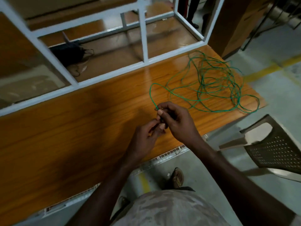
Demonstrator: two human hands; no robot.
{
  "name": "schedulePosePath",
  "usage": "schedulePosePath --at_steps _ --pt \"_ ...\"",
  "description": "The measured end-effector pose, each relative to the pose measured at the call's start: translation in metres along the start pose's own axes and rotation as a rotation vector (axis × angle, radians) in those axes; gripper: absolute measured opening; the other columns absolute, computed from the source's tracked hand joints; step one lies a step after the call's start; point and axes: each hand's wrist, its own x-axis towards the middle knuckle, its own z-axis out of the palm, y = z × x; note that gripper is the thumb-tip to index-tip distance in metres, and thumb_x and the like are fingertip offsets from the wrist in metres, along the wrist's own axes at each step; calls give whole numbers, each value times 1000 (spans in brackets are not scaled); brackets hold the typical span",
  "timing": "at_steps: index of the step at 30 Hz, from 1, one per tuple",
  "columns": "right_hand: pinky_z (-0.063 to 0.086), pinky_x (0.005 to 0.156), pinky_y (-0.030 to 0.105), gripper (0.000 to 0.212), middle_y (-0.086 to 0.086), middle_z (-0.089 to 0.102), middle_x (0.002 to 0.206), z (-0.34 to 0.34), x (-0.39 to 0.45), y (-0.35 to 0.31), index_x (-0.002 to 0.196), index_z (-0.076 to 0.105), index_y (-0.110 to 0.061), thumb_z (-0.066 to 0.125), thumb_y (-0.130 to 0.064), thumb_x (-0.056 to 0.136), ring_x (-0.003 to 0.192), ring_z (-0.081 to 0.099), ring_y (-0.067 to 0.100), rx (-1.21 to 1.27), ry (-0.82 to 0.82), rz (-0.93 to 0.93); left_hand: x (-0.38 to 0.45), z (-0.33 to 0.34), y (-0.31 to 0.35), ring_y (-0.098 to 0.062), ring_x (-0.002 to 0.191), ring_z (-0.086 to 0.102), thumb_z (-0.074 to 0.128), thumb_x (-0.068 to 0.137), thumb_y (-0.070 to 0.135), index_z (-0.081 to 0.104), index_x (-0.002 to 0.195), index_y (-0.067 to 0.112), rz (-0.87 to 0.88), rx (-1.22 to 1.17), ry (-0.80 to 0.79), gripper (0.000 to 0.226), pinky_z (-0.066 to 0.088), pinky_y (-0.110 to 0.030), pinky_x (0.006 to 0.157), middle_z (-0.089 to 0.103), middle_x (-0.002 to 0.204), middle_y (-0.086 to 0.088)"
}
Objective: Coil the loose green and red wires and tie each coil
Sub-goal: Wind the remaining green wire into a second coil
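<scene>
A long green wire (216,82) lies in a loose tangle on the right end of the wooden table (81,121). One strand arcs left out of the tangle and runs down into my hands. My right hand (175,121) pinches that strand near its end between thumb and fingers. Just below and to the left, my left hand (146,137) touches the same end, with its fingertips closed on it. Both hands hover over the table near its front edge. No red wire is in view.
A white metal frame with glass panes (143,35) stands along the far side of the table. A dark bundle (71,53) lies behind the glass. A perforated plastic chair (275,150) stands at the right, and my foot (178,177) rests on the concrete floor.
</scene>
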Motion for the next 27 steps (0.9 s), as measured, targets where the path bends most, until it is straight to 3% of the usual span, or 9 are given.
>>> schedulePosePath --at_steps 3,5,8,12,14,18,22,25,27 --pt "54 57 35 14 22 72 83 65 -10 -16 120 62 0 62 -5 107 65 67 25 48 -20 5 -39 -58 -13 0 84 74 60 104 43 71 99 37 12 38 15 13 51 -21 70 76 85 11" --pt "55 60 35 26 28 71 85 106 -18 -25 129 52 -1 63 -3 106 66 66 21 106 6 13 -65 -96 -23 -7 78 73 64 102 48 72 99 41 -2 35 7 10 54 -30 67 74 83 8" --pt "57 64 38 35 27 73 88 160 -26 -31 137 51 -9 65 -3 105 67 66 26 113 20 7 -102 -155 -43 -11 74 71 68 101 47 78 108 31 -21 79 35 20 54 -31 66 74 81 3" --pt "58 70 41 18 26 75 91 215 -29 -25 122 69 -2 64 -7 106 72 70 26 79 -11 42 -149 -219 -65 6 92 71 70 102 35 81 115 23 -59 196 48 21 49 -11 76 78 96 15" --pt "59 71 36 18 23 76 96 234 -32 -25 120 71 1 62 -6 107 76 70 25 72 -3 55 -170 -243 -76 11 102 69 71 98 37 80 119 25 -58 222 82 25 50 -11 86 77 104 20" --pt "60 73 33 20 24 76 100 263 -34 -29 121 71 3 57 -6 109 79 71 24 49 12 40 -198 -280 -84 7 99 71 63 102 31 80 118 20 -45 213 109 25 50 -15 91 77 89 17" --pt "61 79 41 19 29 74 95 284 -28 -28 120 70 5 56 1 108 80 71 27 5 -52 33 -210 -302 -88 -8 101 74 52 110 25 75 112 22 -57 108 96 23 55 -34 97 80 93 10" --pt "62 77 41 14 16 77 87 290 -20 -25 116 74 -4 68 -5 103 76 75 23 -164 -79 -20 -215 -308 -89 -23 101 77 46 111 20 70 110 11 -150 -178 81 26 58 -36 95 82 96 -4" --pt "59 69 35 13 3 78 84 291 -14 -20 112 79 -12 74 -15 100 73 73 11 -320 -84 -70 -218 -313 -85 -31 107 76 44 112 19 66 111 5 -208 -414 93 26 59 -36 95 81 98 -11"
